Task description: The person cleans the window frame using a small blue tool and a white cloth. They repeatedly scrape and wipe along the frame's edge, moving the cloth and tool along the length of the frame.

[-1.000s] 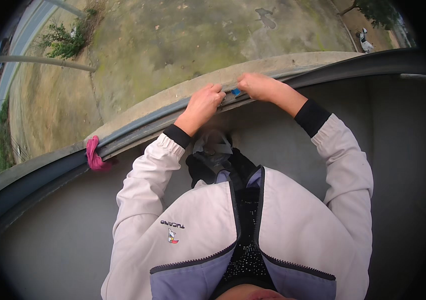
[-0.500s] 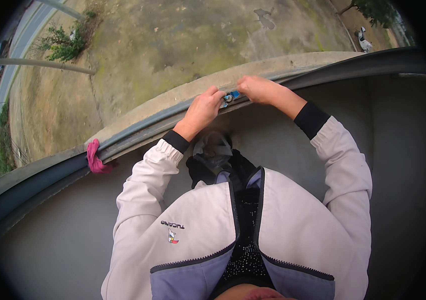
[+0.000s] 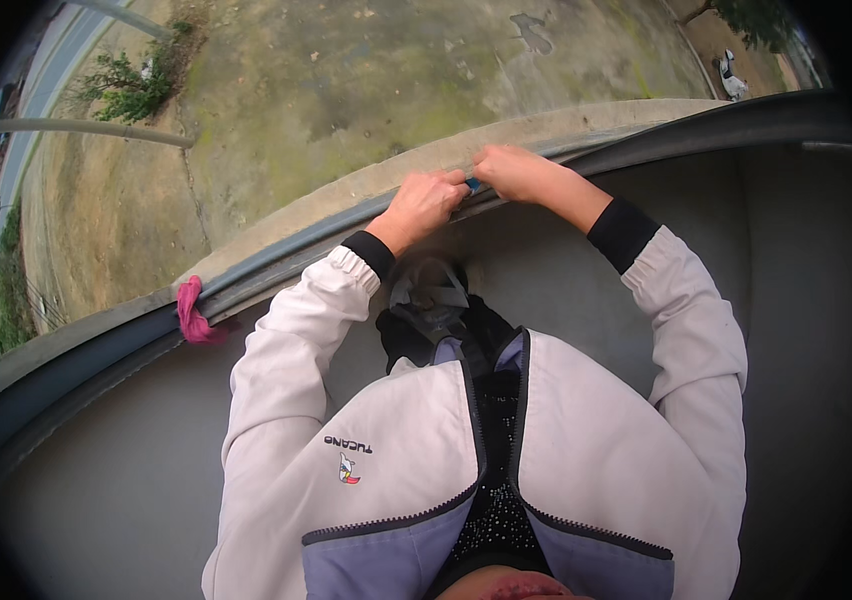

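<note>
My left hand [image 3: 428, 205] and my right hand [image 3: 523, 175] are close together over the window ledge, directly ahead of me. Between their fingertips shows a bit of a small blue object [image 3: 473, 184]; the fingers cover the rest, so its kind does not show. Both hands are closed, with the fingers pinched at this object. Beneath them runs the grey metal window track [image 3: 321, 238].
A pink cloth [image 3: 192, 312] hangs over the track to my left. Beyond the concrete ledge [image 3: 556, 125], the ground lies well below. A dark frame [image 3: 736, 125] continues to the right. Near my feet is something transparent, perhaps a bag [image 3: 428, 298].
My left hand has moved slightly right, against my right hand, and its fingers now cover most of the small blue and silvery object seen before. The right hand has barely moved.
</note>
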`<action>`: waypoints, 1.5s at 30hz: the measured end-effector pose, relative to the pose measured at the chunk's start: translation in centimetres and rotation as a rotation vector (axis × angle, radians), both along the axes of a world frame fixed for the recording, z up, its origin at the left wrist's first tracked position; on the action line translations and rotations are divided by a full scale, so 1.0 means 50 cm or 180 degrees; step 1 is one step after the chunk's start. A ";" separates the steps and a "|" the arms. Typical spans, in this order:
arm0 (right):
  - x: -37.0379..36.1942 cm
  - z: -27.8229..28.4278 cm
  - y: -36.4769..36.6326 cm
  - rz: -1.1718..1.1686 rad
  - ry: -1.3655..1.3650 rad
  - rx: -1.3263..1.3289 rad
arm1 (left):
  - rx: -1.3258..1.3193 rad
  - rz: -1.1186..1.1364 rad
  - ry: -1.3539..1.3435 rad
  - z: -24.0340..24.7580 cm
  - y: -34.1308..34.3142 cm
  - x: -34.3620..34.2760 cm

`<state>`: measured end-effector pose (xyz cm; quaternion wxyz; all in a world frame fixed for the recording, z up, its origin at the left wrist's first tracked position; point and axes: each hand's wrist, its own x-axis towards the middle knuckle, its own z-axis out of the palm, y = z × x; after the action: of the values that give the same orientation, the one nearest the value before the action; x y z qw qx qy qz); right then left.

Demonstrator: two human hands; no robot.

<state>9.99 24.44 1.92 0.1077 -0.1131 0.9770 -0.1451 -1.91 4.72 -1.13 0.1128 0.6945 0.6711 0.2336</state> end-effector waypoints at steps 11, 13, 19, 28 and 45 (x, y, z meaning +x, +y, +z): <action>0.044 -0.006 0.004 -0.0565 0.0090 -0.0896 | 0.0510 0.1413 -0.0983 -0.005 -0.051 0.042; 0.053 -0.002 -0.001 -0.0665 0.0186 -0.1013 | 0.0590 0.1474 -0.1224 0.011 -0.067 0.037; 0.093 0.039 -0.032 -0.0791 0.0704 -0.1456 | 0.0667 0.1429 -0.1531 0.073 -0.151 0.066; 0.263 -0.082 -0.245 -0.1268 -0.0132 -0.1677 | -0.0078 0.1690 -0.1890 -0.082 -0.354 0.231; 0.346 -0.638 -0.538 -0.3404 -0.1595 -0.1871 | -0.1789 0.1691 -0.1908 -0.248 -0.507 0.233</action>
<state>27.28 -2.48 -29.98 0.2095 0.4004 0.7636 -0.4613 9.72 -20.65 -13.53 0.4207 0.3439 0.8002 0.2538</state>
